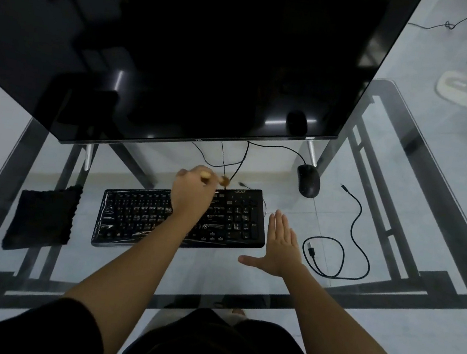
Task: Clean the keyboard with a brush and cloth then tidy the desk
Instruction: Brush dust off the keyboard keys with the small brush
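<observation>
One black cloth (42, 215) lies flat on the glass worktop (214, 279), just left of the keyboard (139, 218). Over the keyboard's far edge, the left hand (191, 195) has its grip closed round a blurred wooden brush (224, 180). Just right of the keyboard, the right hand (280, 244) lies flat, grip open, near a looped cable (344, 249).

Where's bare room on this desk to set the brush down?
Free: the front strip of the glass desk between the black keyboard and the near edge, and the gap between the black folded cloth and the keyboard. Crowded: rightward, with the right hand, coiled black cable, black mouse.
</observation>
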